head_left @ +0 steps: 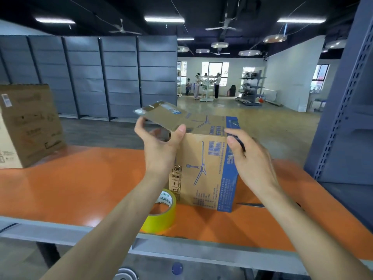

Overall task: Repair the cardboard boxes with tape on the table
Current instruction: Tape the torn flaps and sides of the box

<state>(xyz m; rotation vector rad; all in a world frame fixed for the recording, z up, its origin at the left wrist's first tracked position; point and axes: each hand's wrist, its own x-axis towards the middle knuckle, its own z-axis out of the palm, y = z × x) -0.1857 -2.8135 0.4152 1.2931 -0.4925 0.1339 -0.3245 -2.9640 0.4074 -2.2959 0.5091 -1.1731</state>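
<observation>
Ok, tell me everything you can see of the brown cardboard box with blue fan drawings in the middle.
The brown cardboard box stands upright on the orange table. Its near face carries blue fan drawings, handling symbols and a blue band down the right edge. The left hand grips a lifted top flap; the right hand grips the blue top right edge. A yellow tape roll sits by its lower left corner.

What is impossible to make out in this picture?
Head view:
Inside of the brown cardboard box printed with blue fans: hidden by its raised flap and the left hand.
Dark thin tool on the orange table: mostly behind the right forearm.
Second brown cardboard box: cut by the left edge, print blurred.
</observation>
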